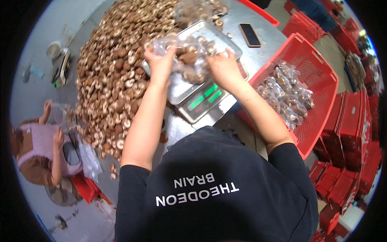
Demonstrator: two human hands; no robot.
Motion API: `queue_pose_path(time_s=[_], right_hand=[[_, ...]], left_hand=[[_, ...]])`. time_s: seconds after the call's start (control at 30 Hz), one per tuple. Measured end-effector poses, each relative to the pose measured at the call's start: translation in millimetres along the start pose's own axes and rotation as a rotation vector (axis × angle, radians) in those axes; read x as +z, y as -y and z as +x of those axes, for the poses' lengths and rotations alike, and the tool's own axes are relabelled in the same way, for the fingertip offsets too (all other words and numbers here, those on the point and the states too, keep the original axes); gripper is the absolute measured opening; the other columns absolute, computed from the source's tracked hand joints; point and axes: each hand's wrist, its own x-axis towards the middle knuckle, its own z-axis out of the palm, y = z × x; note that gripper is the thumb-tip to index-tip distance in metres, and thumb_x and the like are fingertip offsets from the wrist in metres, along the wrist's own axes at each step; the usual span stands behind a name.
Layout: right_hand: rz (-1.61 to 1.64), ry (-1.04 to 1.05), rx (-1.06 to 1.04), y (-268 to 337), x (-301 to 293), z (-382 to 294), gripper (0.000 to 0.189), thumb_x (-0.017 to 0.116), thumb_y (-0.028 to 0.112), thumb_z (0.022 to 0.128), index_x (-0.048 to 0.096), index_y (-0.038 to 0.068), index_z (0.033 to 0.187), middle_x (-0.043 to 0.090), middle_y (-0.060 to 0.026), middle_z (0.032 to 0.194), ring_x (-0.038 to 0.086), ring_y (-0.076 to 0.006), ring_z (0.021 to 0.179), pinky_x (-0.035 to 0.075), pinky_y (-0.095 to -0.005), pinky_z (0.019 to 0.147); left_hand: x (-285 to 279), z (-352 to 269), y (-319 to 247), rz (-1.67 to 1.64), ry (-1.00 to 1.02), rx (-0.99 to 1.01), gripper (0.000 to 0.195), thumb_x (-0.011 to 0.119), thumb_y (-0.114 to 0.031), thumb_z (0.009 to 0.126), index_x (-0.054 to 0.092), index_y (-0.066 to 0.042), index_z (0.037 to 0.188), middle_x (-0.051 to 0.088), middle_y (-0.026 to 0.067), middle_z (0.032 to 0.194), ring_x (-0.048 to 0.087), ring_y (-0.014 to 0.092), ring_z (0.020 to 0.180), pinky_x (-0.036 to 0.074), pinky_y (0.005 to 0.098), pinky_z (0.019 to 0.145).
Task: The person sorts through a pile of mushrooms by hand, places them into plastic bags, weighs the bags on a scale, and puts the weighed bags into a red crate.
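A clear plastic bag of brown-capped mushrooms, shiitake by their look, is over the steel pan of a digital scale. My left hand grips the bag's left side near its loose upper edge. On the opposite side, my right hand has its fingers bent against the plastic and appears to hold it; its fingertips are partly hidden. More mushrooms show just beyond the bag, blurred. The scale's green-lit display faces me below the pan.
A large mushroom heap covers the metal table's left side. A smartphone lies at the far right. Filled bags sit in a red crate beside me. Across the heap, another person holds a plastic bag. Red crates are stacked at right.
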Motion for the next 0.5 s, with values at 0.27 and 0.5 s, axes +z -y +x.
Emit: queue_pose_path(time_s=[0.27, 0.5], right_hand=[[0.179, 0.217, 0.04, -32.3, 13.3, -24.1, 0.014, 0.059, 0.024, 0.066, 0.063, 0.011, 0.065, 0.061, -0.0107, 0.067, 0.06, -0.0272, 0.074, 0.047, -0.0384, 0.064], [1.365, -0.546, 0.155, -12.9, -58.9, 14.8, 0.026, 0.057, 0.022, 0.079, 0.056, 0.001, 0.063, 0.05, -0.0109, 0.063, 0.052, -0.0201, 0.062, 0.043, -0.0327, 0.062]], left_hand=[[-36.8, 17.2, -43.3, -0.362, 0.275, -0.162, 0.014, 0.05, -0.015, 0.087, 0.056, -0.004, 0.091, 0.057, 0.0033, 0.082, 0.053, 0.013, 0.075, 0.044, 0.028, 0.071], [-61.4, -28.3, -73.4, -0.405, 0.397, -0.056, 0.023, 0.046, -0.018, 0.089, 0.057, 0.001, 0.095, 0.057, 0.0072, 0.096, 0.051, 0.015, 0.093, 0.038, 0.032, 0.086]])
